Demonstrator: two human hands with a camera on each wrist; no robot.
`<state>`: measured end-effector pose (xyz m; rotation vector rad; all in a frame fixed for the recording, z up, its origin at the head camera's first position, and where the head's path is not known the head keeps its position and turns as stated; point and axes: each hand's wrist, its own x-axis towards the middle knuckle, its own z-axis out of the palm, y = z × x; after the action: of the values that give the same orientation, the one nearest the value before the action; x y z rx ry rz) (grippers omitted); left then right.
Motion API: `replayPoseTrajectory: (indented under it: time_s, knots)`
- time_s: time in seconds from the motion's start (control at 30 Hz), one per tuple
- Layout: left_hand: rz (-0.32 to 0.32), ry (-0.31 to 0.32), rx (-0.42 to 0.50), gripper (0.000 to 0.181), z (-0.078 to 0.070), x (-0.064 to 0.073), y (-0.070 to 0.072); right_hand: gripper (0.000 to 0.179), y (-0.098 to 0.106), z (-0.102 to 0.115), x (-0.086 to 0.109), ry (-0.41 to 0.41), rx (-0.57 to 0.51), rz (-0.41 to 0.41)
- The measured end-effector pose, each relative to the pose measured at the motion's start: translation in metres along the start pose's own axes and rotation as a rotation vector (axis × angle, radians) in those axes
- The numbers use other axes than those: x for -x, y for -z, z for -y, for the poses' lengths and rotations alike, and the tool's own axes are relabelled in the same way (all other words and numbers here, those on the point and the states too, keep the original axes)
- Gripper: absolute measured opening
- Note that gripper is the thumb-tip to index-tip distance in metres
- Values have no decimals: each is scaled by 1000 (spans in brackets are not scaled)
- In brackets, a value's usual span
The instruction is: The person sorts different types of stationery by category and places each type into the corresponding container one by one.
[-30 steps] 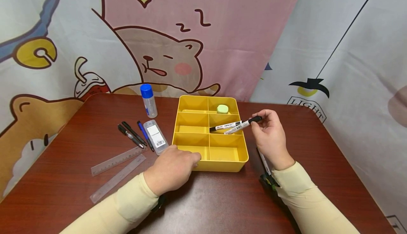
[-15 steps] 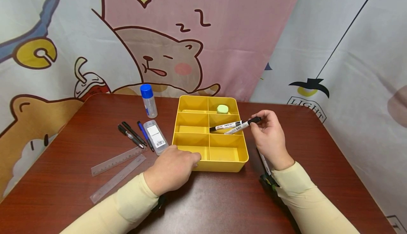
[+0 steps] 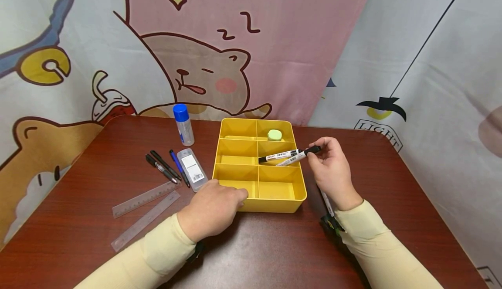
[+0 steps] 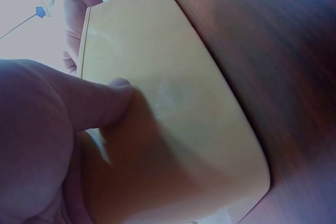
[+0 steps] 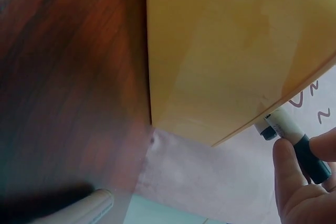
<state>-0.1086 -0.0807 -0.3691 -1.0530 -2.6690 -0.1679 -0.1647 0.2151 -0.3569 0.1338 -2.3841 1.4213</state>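
While left hand (image 3: 213,210) grips yellow box (image 3: 271,205), marker (image 3: 292,158) in right hand (image 3: 333,173)

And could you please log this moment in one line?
left hand: holds yellow box | right hand: pinches marker | second marker: partly inside box

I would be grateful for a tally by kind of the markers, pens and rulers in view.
White-barrelled markers: 3 (one on the table, partly hidden)
Black pens: 2
Blue pen: 1
Clear rulers: 2
Total: 8
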Motion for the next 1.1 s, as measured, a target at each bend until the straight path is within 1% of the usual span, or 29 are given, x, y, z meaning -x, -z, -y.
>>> replayPoseTrajectory:
  time_s: [0.27, 0.53, 0.77, 1.0, 1.1]
  knots:
    - [-16, -1, -5, 34, 0, 0, 0, 29, 1, -1, 0, 7, 39, 16]
    - [6, 5, 4, 33, -1, 0, 1, 27, -1, -1, 1, 10, 55, 27]
    - [0, 1, 1, 33, -1, 0, 0, 26, -1, 1, 2, 5, 77, 31]
    - [12, 7, 1, 32, -1, 0, 1, 25, -2, 0, 2, -4, 75, 48]
    - [8, 5, -2, 32, -1, 0, 1, 25, -2, 1, 1, -6, 83, 56]
